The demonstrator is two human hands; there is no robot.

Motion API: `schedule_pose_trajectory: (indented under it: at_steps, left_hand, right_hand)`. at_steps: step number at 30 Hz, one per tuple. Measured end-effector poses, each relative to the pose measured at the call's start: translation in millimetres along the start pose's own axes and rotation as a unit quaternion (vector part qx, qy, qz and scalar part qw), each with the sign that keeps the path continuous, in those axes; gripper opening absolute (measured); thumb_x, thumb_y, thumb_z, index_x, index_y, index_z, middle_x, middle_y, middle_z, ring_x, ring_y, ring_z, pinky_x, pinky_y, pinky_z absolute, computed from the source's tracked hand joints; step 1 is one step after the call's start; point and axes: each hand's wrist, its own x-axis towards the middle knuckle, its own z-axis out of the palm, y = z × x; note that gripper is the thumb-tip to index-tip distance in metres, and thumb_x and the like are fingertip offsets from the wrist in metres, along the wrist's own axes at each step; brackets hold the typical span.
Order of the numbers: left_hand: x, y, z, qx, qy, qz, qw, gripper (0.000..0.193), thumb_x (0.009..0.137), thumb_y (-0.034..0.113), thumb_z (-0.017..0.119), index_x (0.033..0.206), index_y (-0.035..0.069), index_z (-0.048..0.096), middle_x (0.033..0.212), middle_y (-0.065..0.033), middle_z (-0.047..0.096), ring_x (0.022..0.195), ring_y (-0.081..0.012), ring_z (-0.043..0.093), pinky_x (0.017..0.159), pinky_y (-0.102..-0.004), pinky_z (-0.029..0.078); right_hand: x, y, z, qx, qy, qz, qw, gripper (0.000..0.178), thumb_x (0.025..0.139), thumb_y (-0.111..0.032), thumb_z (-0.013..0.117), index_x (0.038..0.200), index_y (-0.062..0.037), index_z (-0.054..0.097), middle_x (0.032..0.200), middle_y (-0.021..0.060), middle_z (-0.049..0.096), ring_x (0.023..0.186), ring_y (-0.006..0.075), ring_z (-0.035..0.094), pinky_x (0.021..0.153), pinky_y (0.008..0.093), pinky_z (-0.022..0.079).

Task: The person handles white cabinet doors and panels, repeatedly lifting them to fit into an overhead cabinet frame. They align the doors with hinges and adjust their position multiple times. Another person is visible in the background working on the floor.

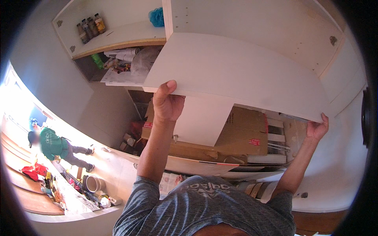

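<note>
A large white shelf board [236, 72] is held up flat inside an open white cabinet [275, 23]. My left hand [167, 103] grips the board's near left edge, thumb on top. At the board's right corner, my right hand [317, 129] holds it from underneath. Both arms reach up from my grey shirt at the bottom of the view. Below the board, brown cardboard boxes [242, 135] and a smaller white panel [201, 122] fill the lower compartment.
A shelf [126, 37] in the left cabinet section carries several bottles [89, 27] and a blue sponge [156, 16]; rolled papers and a plastic bag [141, 61] lie beneath it. Far left, a person in a green shirt [53, 143] crouches by tools and a pipe piece [93, 183].
</note>
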Motion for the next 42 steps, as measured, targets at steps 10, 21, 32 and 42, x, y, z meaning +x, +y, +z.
schedule_pose_trajectory:
  at_steps: [10,21,32,42]
  left_hand:
    - [7.9,4.2,10.0,-0.014,-0.004,-0.004,1.000,0.057,0.073,0.016,0.064,0.125,0.002,0.045,0.119,-0.0123,0.053,0.111,-0.0268,0.054,0.092,-0.0452,0.047]
    - [18.0,8.0,-15.6,-0.009,0.068,-0.006,0.998,0.066,0.070,0.016,0.066,0.128,0.001,0.039,0.121,-0.0160,0.048,0.117,-0.0318,0.046,0.101,-0.0493,0.038]
    - [15.7,-2.7,-0.5,-0.048,0.033,0.003,0.998,0.063,0.073,0.015,0.065,0.129,0.001,0.042,0.124,-0.0142,0.051,0.118,-0.0295,0.048,0.100,-0.0486,0.041]
    - [-27.9,7.4,-10.8,-0.019,0.106,-0.037,0.993,0.027,0.076,0.019,0.066,0.099,0.009,0.056,0.094,-0.0029,0.057,0.091,-0.0185,0.056,0.082,-0.0387,0.048]
  right_hand:
    - [-11.8,-12.5,5.1,-0.001,0.003,-0.011,1.000,0.040,0.076,-0.007,0.059,0.115,0.0018,0.052,0.115,0.0146,0.057,0.111,0.0303,0.054,0.095,0.0471,0.046]
    - [-13.9,4.7,17.7,0.030,-0.026,0.012,0.999,0.032,0.073,-0.006,0.059,0.104,-0.0024,0.054,0.106,0.0110,0.059,0.103,0.0291,0.057,0.091,0.0463,0.048]
    - [-27.4,-1.0,30.9,0.015,0.029,-0.016,0.999,0.020,0.071,-0.008,0.060,0.090,-0.0047,0.054,0.098,0.0082,0.057,0.096,0.0249,0.057,0.086,0.0397,0.049]
    - [-3.4,-42.4,-98.4,-0.575,-0.186,-0.378,0.701,0.058,0.067,-0.004,0.072,0.120,-0.0031,0.049,0.117,0.0145,0.053,0.106,0.0304,0.054,0.088,0.0432,0.051]
